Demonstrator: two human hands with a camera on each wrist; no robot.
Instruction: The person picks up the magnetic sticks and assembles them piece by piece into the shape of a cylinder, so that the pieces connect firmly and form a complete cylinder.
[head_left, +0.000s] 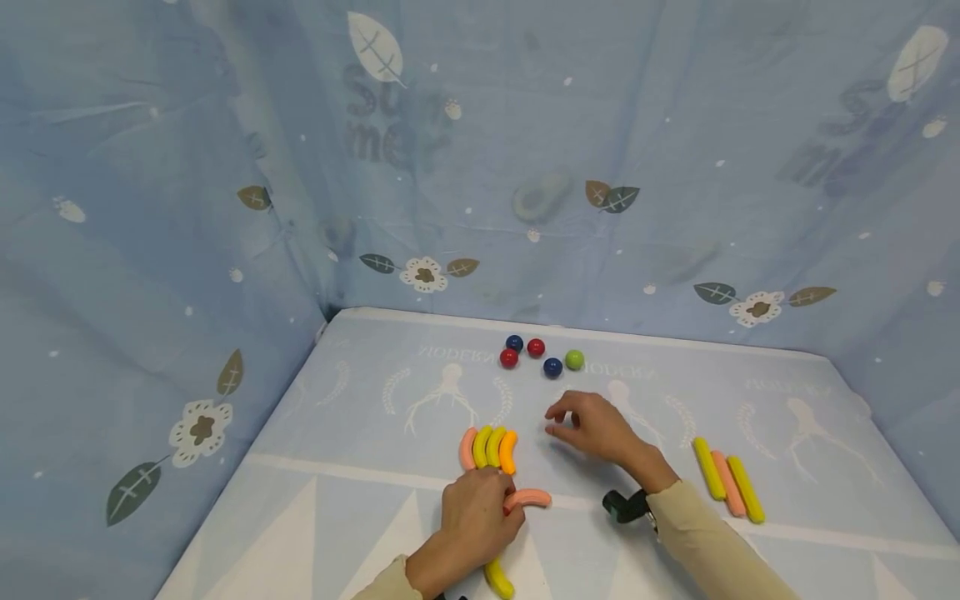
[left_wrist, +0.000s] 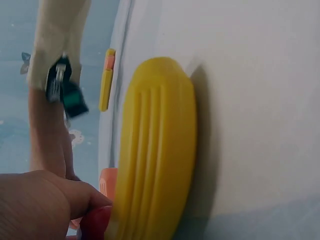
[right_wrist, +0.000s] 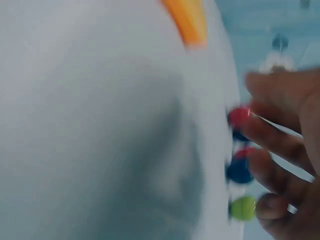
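My left hand (head_left: 480, 512) is low over the cloth and pinches a small red rounded piece (left_wrist: 95, 222), mostly hidden by the thumb and fingers. Just right of those fingers lies a pink curved stick (head_left: 531, 497). A yellow curved stick (head_left: 498, 580) comes out from below the same hand and looms large in the left wrist view. Beyond the knuckles, a pink curved stick (head_left: 467, 449), two yellow ones (head_left: 489, 447) and an orange one (head_left: 508, 452) stand side by side. My right hand (head_left: 596, 427) hovers right of this row, fingers loosely bent around nothing.
At the back of the cloth sit two red balls (head_left: 536, 348), two blue balls (head_left: 552, 367) and a green ball (head_left: 574, 359). Three straight sticks, yellow (head_left: 708, 468), pink (head_left: 728, 483) and yellow (head_left: 746, 490), lie at the right. Patterned blue curtains (head_left: 480, 167) surround the table.
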